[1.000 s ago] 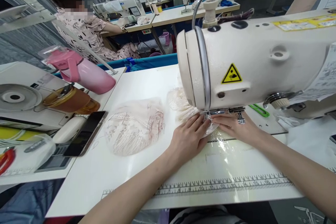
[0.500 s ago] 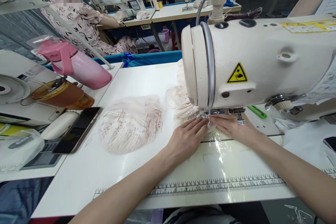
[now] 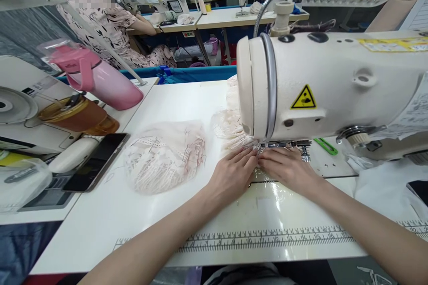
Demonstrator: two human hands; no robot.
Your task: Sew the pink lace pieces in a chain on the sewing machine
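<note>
Under the needle end of a white sewing machine (image 3: 321, 84) lies a gathered, cream lace fabric (image 3: 230, 129). My left hand (image 3: 236, 169) rests on its near edge, fingers laid out flat toward the presser foot. Just right of it is my right hand (image 3: 284, 164), its fingers stretched leftward and pressing down beside the foot. The fingertips of both hands nearly meet there. The machine head and my hands hide most of the fabric at the needle, and my thumbs are largely covered. A separate bundle of cream lace (image 3: 165, 156) lies to the left.
A black phone (image 3: 96, 160), a cup of brown drink (image 3: 80, 116) and a pink bottle (image 3: 103, 80) are at left. A printed ruler (image 3: 261, 239) runs along the front edge. Behind the machine head lies a green clip-like tool (image 3: 326, 146). A person (image 3: 100, 31) sits beyond.
My right hand has slid left, closer to my left hand, its fingers more bunched. My left hand has shifted slightly left. The camera view has tilted a little.
</note>
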